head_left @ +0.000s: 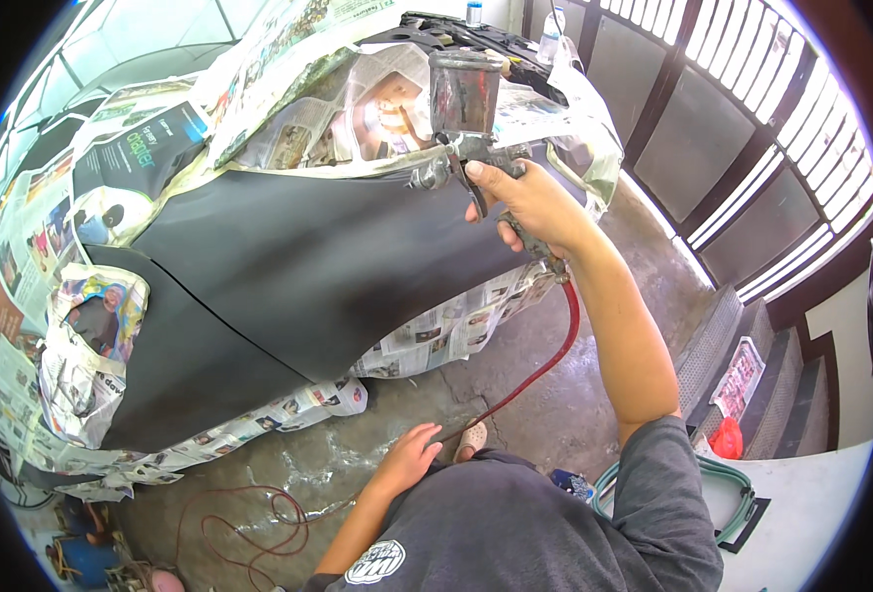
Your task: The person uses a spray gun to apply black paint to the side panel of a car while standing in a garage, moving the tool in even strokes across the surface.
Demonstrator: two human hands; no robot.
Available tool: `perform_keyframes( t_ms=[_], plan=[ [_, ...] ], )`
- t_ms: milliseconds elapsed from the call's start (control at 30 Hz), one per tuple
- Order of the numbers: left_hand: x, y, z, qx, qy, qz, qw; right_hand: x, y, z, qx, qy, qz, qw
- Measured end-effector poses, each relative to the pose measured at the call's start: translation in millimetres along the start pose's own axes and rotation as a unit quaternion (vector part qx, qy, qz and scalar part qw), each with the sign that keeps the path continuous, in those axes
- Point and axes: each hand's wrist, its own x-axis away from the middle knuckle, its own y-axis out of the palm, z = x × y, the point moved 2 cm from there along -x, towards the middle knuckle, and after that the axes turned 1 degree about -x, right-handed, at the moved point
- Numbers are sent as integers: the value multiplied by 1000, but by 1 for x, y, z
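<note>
You've got the spray gun (471,148) up in your right hand (540,202), fingers wrapped around its grip, cup on top, nozzle facing left by the upper edge of the dark car fender (308,247). How far the trigger is pulled, I can't tell. Down low, your left hand (412,459) sits right by the red air hose (570,326); its fingers look loosely bent, but whether they grip the hose isn't clear.

Lighter and darker bands run across that fender, so even, overlapping passes would suit it. Square the nozzle to the panel, follow its curve with your whole arm and hold a steady gap; flicking the wrist risks patchy ends. Mind the newspaper masking (456,331) along the lower edge, and guide the hose well clear of the paintwork.
</note>
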Motion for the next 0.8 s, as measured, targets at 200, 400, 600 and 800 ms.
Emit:
perform_keyframes(
  t_ms=[200, 400, 600, 800],
  plan=[
    [-7, 4, -2, 1, 9, -19, 1000, -2, -28, 26, 94, 24, 66, 993],
    [-10, 0, -4, -8, 11, -11, 1000, 21, -59, 49, 140, 54, 233, 961],
    [-18, 1, 0, -17, 10, -35, 999, 48, -44, 68, 79, 96, 235, 964],
    [-26, -1, 7, -19, 15, -38, 999, 74, -11, 70, -32, 74, 124, 989]
  ],
)
